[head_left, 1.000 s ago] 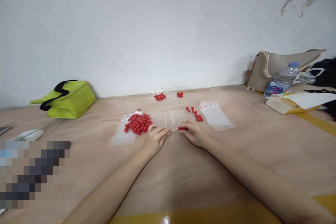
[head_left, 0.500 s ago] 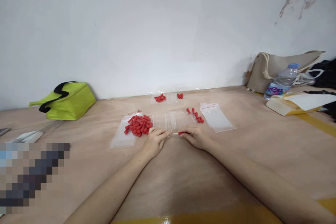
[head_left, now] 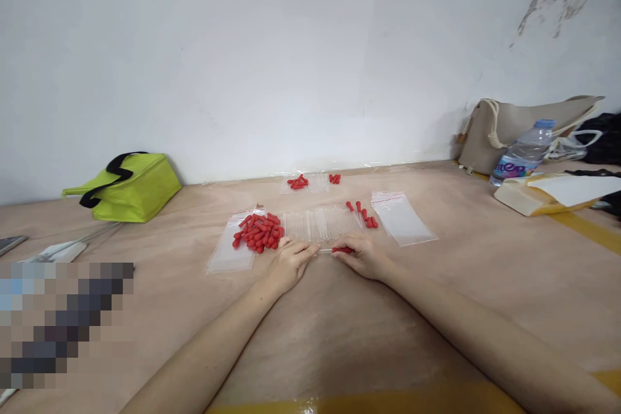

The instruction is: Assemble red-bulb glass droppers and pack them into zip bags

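Observation:
My left hand (head_left: 291,262) is closed on one end of a thin clear glass dropper tube (head_left: 325,251), low over the table. My right hand (head_left: 366,257) pinches a red rubber bulb (head_left: 343,250) at the tube's other end. How far the tube reaches into the bulb is hidden by the fingers. Just beyond both hands lies a row of clear tubes (head_left: 317,223). Beside my left hand is a heap of red bulbs (head_left: 259,233) on a clear zip bag (head_left: 220,255). A few loose red bulbs (head_left: 365,213) lie past my right hand.
More zip bags (head_left: 405,220) lie to the right. Small groups of red bulbs (head_left: 298,182) sit near the wall. A lime-green bag (head_left: 138,191) stands left. At the right are a water bottle (head_left: 521,154), a beige bag (head_left: 490,136) and an open yellow-edged packet (head_left: 519,194).
My right fingertips have shifted along the red bulb toward its tube end, so more of the bulb shows between the fingers. My left hand stays on the tube. The view has moved slightly.

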A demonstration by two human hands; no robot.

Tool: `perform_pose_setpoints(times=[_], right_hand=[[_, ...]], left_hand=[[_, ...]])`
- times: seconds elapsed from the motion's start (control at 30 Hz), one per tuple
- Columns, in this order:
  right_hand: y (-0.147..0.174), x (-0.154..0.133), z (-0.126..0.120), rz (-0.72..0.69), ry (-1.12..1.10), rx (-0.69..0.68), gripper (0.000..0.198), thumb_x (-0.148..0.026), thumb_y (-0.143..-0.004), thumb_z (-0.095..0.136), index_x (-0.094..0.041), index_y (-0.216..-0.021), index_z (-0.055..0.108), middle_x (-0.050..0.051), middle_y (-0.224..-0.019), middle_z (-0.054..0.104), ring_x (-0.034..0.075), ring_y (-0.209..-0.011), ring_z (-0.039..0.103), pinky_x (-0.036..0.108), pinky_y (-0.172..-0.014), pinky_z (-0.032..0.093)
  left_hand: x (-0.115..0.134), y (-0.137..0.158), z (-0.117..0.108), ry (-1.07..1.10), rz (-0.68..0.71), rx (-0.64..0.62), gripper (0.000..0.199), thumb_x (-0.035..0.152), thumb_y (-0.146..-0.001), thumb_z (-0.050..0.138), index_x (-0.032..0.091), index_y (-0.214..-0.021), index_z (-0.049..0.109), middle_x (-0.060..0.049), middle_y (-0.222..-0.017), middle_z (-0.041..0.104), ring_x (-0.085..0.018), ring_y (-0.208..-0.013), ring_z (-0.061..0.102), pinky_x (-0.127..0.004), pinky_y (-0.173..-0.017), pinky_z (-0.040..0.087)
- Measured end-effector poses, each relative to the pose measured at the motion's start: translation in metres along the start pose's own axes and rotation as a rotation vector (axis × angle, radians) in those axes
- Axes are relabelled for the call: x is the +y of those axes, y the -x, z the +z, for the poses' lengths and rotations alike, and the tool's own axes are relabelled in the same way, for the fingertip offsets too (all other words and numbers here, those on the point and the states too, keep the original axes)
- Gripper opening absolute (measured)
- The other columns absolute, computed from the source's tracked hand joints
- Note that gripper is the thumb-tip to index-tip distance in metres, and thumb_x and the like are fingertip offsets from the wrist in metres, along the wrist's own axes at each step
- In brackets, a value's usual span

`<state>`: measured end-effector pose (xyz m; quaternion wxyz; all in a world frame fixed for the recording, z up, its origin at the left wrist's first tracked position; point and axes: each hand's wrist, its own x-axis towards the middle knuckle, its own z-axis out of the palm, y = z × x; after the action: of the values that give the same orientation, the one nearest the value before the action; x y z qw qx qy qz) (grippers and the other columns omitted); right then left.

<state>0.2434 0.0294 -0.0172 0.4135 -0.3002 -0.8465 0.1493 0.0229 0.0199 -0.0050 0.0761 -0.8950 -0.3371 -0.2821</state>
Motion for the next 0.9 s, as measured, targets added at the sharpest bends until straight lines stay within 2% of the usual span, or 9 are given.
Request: perform_pose_setpoints(times=[0.27,0.6,0.9], right_hand=[[-0.0012,-0.0046,-0.0025,-0.014,0.064,-0.013,0.014,-0.028,-0.081,0.049,-0.019,-0.079,0.06,0.003,-0.071,0.062,0.014,-0.068,0.056,0.027,-0.063,0.044],[-0.0021,-0.0037,0.0003,0.002,-0.03,0.021,0.013,-0.03,-0.08,0.052,-0.02,-0.083,0.06,0.002,-0.074,0.063,0.013,-0.069,0.057,0.027,-0.064,0.045],[-0.0016,-0.0072,-0.0015,-0.106,0.117,-0.036,0.012,-0.029,-0.081,0.05,-0.02,-0.081,0.059,0.002,-0.07,0.061,0.014,-0.067,0.054,0.027,-0.063,0.042]], left_hand=[[0.0011,-0.0002,-0.0002,-0.017,0.024,-0.019,0.024,0.018,-0.088,0.04,0.02,-0.102,0.059,-0.005,-0.084,0.067,-0.014,-0.072,0.058,-0.031,-0.072,0.034],[0.0035,-0.0017,-0.0037,0.104,-0.018,-0.055,0.025,0.019,-0.088,0.038,0.019,-0.103,0.058,-0.005,-0.085,0.067,-0.014,-0.075,0.06,-0.03,-0.074,0.036],[0.0005,0.0011,0.0016,0.09,0.033,-0.036,0.021,0.016,-0.087,0.041,0.019,-0.098,0.059,-0.004,-0.083,0.068,-0.014,-0.074,0.059,-0.031,-0.072,0.034]])
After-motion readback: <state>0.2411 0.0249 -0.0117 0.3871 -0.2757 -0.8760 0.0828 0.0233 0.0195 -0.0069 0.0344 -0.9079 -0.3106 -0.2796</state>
